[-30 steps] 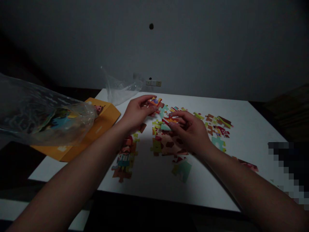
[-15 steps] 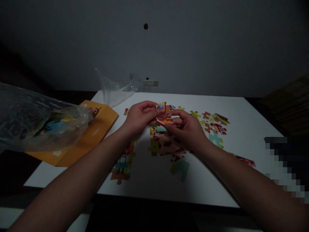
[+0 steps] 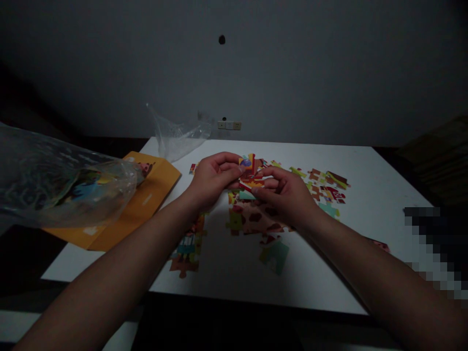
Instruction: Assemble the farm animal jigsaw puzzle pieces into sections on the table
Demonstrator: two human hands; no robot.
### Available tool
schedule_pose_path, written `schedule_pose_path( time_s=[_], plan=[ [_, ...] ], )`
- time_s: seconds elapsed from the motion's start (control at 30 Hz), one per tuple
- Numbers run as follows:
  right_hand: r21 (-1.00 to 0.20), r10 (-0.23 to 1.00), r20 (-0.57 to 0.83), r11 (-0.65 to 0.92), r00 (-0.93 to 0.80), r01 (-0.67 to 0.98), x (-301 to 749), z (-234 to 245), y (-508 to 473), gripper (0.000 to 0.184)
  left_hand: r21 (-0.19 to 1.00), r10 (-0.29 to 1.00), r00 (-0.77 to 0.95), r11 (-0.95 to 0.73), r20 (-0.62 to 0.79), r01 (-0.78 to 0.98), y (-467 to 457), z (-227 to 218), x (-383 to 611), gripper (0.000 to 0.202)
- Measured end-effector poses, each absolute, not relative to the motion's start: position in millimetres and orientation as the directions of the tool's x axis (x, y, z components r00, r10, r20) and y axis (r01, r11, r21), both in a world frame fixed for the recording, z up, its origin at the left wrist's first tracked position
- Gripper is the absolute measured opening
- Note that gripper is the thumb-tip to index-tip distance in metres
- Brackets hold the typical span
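My left hand (image 3: 212,180) and my right hand (image 3: 287,195) meet above the middle of a white table (image 3: 365,204). The left hand pinches a colourful puzzle piece (image 3: 245,163) with a blue spot. The right hand pinches a red and yellow puzzle piece (image 3: 253,181). The two pieces touch each other between my fingertips. Under my hands lies a joined patch of puzzle (image 3: 252,217) with brown spots.
Loose puzzle pieces (image 3: 327,183) are scattered at the right, a teal piece (image 3: 275,256) and a figure section (image 3: 186,246) lie nearer me. An orange box (image 3: 146,200) and a clear plastic bag (image 3: 54,180) sit at the left; another bag (image 3: 179,134) is at the back.
My left hand brought its piece from the far side of the table to the right hand's piece; both hands now hold the pieces together, slightly raised.
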State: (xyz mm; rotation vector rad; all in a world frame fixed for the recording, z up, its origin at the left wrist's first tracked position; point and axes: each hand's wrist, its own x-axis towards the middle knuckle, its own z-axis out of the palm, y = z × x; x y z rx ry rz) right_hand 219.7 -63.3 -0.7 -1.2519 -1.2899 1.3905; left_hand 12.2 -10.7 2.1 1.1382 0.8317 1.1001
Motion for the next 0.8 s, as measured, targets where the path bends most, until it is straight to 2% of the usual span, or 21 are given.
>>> schedule_pose_path(
  time_s=[0.23, 0.4, 0.47, 0.57, 0.7, 0.8],
  plan=[
    [-0.994, 0.986, -0.099, -0.091, -0.135, 0.066, 220.2, -2.1, -62.6, 0.052, 0.969, 0.957, 0.287, 0.032, 0.041, -0.244, -10.4, 2.6, 13.0, 0.04],
    [-0.995, 0.994, -0.068, -0.062, -0.085, 0.073, 221.9, -6.9, -60.7, 0.056, 0.972, 0.989, 0.146, 0.038, -0.004, -0.231, -1.4, 4.4, 10.3, 0.026],
    [-0.998, 1.0, 0.0, 0.001, -0.013, 0.069, 223.6, -8.1, -58.4, 0.047, 0.979, 0.999, 0.051, 0.011, -0.001, -0.202, 6.8, 3.3, 5.0, 0.022],
    [-0.988, 0.972, 0.152, 0.148, 0.181, 0.033, 226.5, -8.7, -52.3, 0.035, 0.988, 0.999, -0.045, -0.031, 0.024, -0.153, 19.1, -1.7, -4.6, 0.017],
    [-0.966, 0.892, 0.232, 0.257, 0.388, -0.011, 233.2, -12.8, -41.6, 0.043, 0.992, 0.998, -0.04, -0.042, 0.038, -0.118, 25.9, -10.0, -12.3, 0.015],
    [-0.95, 0.843, 0.304, 0.305, 0.443, 0.072, 241.1, -20.7, -33.5, 0.054, 0.995, 0.995, -0.027, -0.098, 0.099, 0.012, 27.6, -16.9, -15.4, 0.019]
  ],
)
